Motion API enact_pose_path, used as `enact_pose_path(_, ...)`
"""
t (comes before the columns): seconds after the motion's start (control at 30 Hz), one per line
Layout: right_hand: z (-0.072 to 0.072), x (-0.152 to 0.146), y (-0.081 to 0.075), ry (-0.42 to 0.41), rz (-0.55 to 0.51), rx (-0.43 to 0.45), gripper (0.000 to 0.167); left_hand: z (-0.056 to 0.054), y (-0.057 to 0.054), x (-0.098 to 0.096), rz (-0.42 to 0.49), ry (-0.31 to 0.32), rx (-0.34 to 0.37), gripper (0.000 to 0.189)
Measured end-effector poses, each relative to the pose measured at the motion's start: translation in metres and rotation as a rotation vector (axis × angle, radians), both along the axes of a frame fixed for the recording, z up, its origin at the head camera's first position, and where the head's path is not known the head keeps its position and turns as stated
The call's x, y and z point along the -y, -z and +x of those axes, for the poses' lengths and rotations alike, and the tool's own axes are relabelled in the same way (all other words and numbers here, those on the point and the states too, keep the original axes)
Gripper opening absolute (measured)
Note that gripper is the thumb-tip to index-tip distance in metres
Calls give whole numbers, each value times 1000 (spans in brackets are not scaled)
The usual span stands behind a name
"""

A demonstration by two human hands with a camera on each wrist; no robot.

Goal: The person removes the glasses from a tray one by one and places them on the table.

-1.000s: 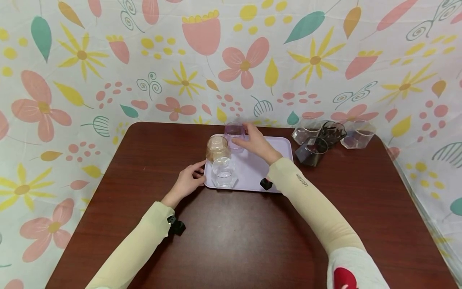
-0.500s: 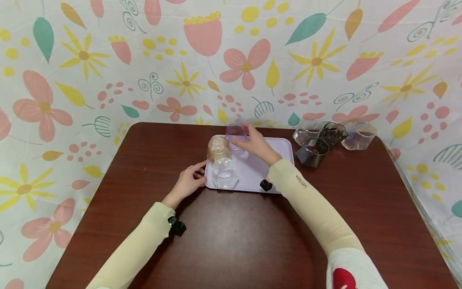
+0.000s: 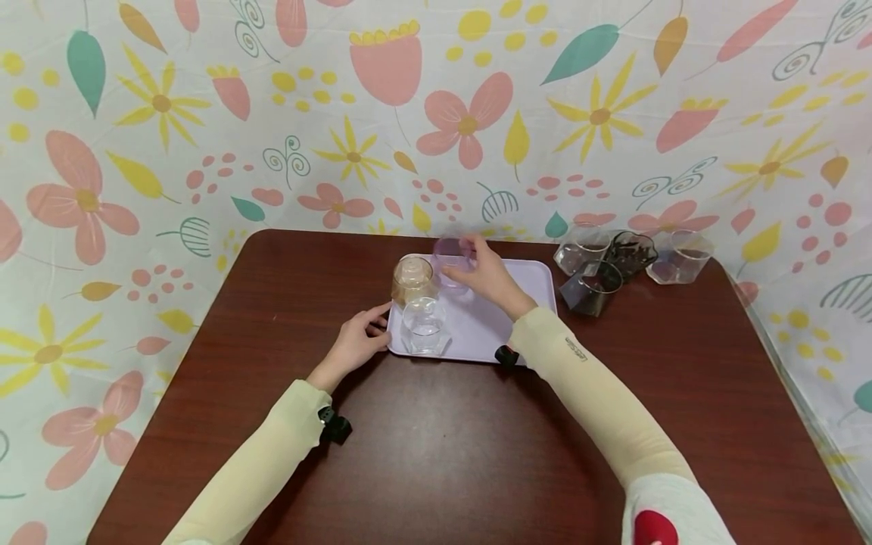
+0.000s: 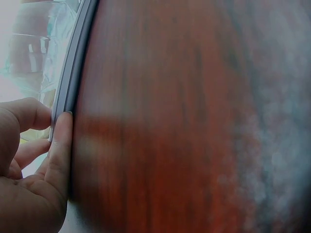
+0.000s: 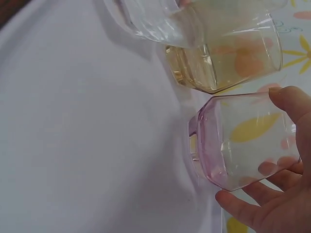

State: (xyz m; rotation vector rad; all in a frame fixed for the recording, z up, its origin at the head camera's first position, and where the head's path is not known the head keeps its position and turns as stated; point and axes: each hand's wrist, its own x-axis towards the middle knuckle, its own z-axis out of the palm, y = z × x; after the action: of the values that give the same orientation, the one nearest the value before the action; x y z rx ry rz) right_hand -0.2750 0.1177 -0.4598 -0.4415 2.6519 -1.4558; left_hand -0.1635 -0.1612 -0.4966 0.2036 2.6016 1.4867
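My right hand point(image 3: 493, 276) holds a purple-tinted glass point(image 5: 248, 141) by its sides at the back left of the lilac tray point(image 3: 477, 322). In the right wrist view the thumb point(image 5: 291, 102) is on one side of the glass and the fingers are on the other. Its base is close to the tray; whether they touch I cannot tell. Left of it stands an amber glass point(image 3: 412, 281), and in front of that a clear glass point(image 3: 425, 329), both on the tray. My left hand point(image 3: 354, 339) pinches the tray's left rim between thumb and fingers point(image 4: 59, 155).
At the table's back right corner several glasses stand close together: a dark grey glass point(image 3: 591, 289), a darker patterned one point(image 3: 630, 253), and clear ones point(image 3: 680, 257). A patterned cloth point(image 3: 300, 113) hangs behind the brown table point(image 3: 436, 454).
The right hand and the purple glass have shifted slightly to the right, opening a little space from the amber glass. The left hand stays at the tray's rim.
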Motion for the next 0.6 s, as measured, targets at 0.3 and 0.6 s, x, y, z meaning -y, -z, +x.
enact_pose_path(0.3, 15, -10, 1, 18, -6, -28, 73, -1, 1, 1, 0, -2, -4, 64)
enact_pose_path(0.6, 29, -23, 3, 38, 13, -45, 73, -2, 1, 1, -14, 0, -4, 65)
